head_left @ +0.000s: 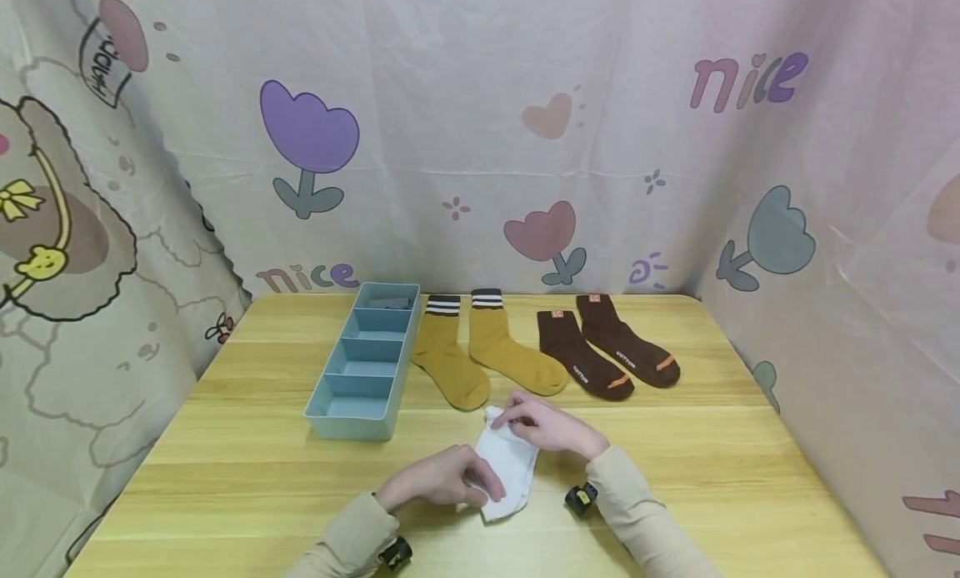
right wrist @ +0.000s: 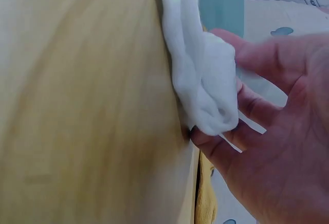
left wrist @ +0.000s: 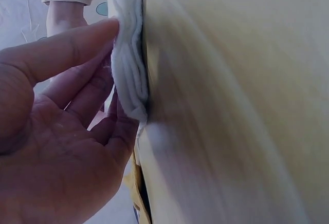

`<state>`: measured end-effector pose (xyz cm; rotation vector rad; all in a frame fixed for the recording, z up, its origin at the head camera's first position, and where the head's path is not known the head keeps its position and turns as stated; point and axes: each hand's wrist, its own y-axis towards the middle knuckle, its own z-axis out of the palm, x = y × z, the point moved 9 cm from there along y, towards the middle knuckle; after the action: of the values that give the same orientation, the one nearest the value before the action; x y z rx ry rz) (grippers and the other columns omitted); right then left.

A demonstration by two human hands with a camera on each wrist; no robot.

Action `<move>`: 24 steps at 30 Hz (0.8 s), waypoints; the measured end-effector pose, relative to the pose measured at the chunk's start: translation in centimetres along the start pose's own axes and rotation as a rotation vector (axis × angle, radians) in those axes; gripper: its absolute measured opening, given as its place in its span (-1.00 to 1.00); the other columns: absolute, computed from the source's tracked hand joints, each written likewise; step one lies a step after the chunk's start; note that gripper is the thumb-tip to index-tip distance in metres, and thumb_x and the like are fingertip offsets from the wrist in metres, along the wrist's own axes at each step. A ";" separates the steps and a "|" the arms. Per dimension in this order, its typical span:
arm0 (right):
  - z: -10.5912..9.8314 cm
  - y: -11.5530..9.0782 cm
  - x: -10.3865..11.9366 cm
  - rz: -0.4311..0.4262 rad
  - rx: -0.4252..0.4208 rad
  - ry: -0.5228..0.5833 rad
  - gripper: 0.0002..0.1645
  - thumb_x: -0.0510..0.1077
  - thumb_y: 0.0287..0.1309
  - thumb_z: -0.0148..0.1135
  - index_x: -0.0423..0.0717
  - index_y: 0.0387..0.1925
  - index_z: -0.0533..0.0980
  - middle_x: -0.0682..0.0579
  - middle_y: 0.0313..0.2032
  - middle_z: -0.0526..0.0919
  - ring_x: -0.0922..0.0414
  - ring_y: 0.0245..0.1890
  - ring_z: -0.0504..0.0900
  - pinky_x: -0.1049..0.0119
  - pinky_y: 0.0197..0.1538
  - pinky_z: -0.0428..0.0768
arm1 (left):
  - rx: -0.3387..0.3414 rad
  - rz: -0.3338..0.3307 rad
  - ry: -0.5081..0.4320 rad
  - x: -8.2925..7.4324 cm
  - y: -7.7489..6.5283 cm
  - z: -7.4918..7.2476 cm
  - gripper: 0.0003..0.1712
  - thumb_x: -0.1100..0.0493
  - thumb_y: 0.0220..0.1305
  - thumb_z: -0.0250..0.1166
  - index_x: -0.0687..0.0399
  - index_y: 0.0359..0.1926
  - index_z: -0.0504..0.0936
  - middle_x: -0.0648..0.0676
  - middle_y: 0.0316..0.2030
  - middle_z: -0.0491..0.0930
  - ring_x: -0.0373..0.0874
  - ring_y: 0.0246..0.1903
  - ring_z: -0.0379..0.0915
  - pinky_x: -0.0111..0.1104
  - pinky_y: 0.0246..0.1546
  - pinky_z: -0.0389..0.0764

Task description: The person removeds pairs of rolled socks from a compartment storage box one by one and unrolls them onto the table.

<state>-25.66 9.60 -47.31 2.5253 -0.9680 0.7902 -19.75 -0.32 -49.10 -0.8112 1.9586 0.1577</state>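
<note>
White socks (head_left: 507, 465) lie stacked in layers on the table, in front of the person. At the far end, a part is folded back over the stack, and my right hand (head_left: 551, 426) holds this folded end (right wrist: 218, 75) with thumb and bent fingers. On the near end rests my left hand (head_left: 444, 478). The left wrist view shows its thumb and fingertips touching the layered socks (left wrist: 128, 54), fingers spread and slightly bent. Beyond the hands lie a mustard pair of socks (head_left: 517, 357) with striped cuffs and a dark brown pair (head_left: 588, 357).
Left of the socks stands a blue-green divided box (head_left: 315, 419) with compartments in a row. Something dark grey (head_left: 390, 304) lies in its farthest compartment. A printed curtain (head_left: 450, 144) closes off the back and sides of the wooden table (head_left: 225, 478).
</note>
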 end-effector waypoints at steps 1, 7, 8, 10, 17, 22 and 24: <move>0.0 0.0 -0.1 0.003 0.006 -0.001 -0.73 -0.26 0.31 0.17 -0.07 -0.05 0.70 0.02 -0.17 0.56 0.28 -0.21 0.43 0.50 -0.14 0.49 | -0.001 0.001 0.000 0.0 0.0 0.0 -0.81 0.39 0.11 0.37 0.13 -0.26 0.81 0.01 -0.24 0.82 -0.41 -0.15 0.63 -0.57 0.02 0.53; -0.1 0.1 -1.0 0.059 -0.002 -0.021 -0.77 -0.24 0.17 0.34 0.01 -0.11 0.66 0.08 -0.14 0.56 0.27 -0.19 0.44 0.45 -0.08 0.46 | -0.004 -0.003 -0.004 0.0 0.0 0.0 -0.81 0.40 0.11 0.36 0.12 -0.27 0.81 0.00 -0.24 0.82 -0.36 -0.16 0.65 -0.57 0.00 0.53; -0.3 0.1 -1.0 0.066 -0.013 -0.026 -0.76 -0.27 0.16 0.33 0.01 -0.13 0.65 0.07 -0.14 0.57 0.25 -0.18 0.46 0.44 -0.06 0.46 | -0.003 -0.002 -0.005 0.0 0.0 0.0 -0.81 0.40 0.11 0.36 0.12 -0.27 0.81 0.00 -0.24 0.82 -0.36 -0.16 0.65 -0.57 -0.01 0.54; -0.5 0.1 -1.1 0.064 -0.044 -0.036 -0.75 -0.32 0.14 0.31 -0.01 -0.15 0.64 0.04 -0.13 0.59 0.20 -0.15 0.49 0.39 -0.04 0.48 | 0.000 0.004 -0.005 -0.1 -0.1 0.0 -0.81 0.40 0.11 0.36 0.13 -0.26 0.81 0.01 -0.23 0.82 -0.37 -0.16 0.65 -0.57 -0.01 0.54; -1.7 -0.3 -1.4 0.049 -0.171 -0.108 -0.71 -0.38 0.16 0.28 -0.10 -0.08 0.60 0.01 -0.09 0.61 0.10 -0.09 0.58 0.23 0.05 0.60 | 0.003 0.001 -0.001 -0.1 -0.2 -0.1 -0.81 0.38 0.12 0.37 0.11 -0.25 0.81 0.00 -0.22 0.81 -0.37 -0.16 0.64 -0.55 0.01 0.54; -2.0 -0.2 -1.3 0.006 -0.184 -0.143 -0.59 -0.42 0.17 0.24 -0.13 0.06 0.58 -0.05 0.02 0.64 0.01 0.06 0.62 0.06 0.19 0.61 | 0.003 0.012 0.007 -0.2 -0.3 -0.1 -0.83 0.38 0.12 0.38 0.12 -0.26 0.81 0.00 -0.22 0.81 -0.36 -0.16 0.64 -0.55 0.00 0.54; -2.0 -0.1 -1.4 -0.002 -0.163 -0.151 -0.58 -0.42 0.18 0.22 -0.11 0.07 0.59 -0.06 0.02 0.65 0.00 0.07 0.62 0.05 0.20 0.61 | 0.000 0.011 0.006 -0.2 -0.3 -0.1 -0.83 0.38 0.12 0.38 0.12 -0.27 0.81 0.00 -0.23 0.81 -0.36 -0.16 0.64 -0.55 0.00 0.54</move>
<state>-27.23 11.29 -46.53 2.4705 -1.0329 0.5039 -19.64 -0.50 -48.81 -0.8016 1.9695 0.1615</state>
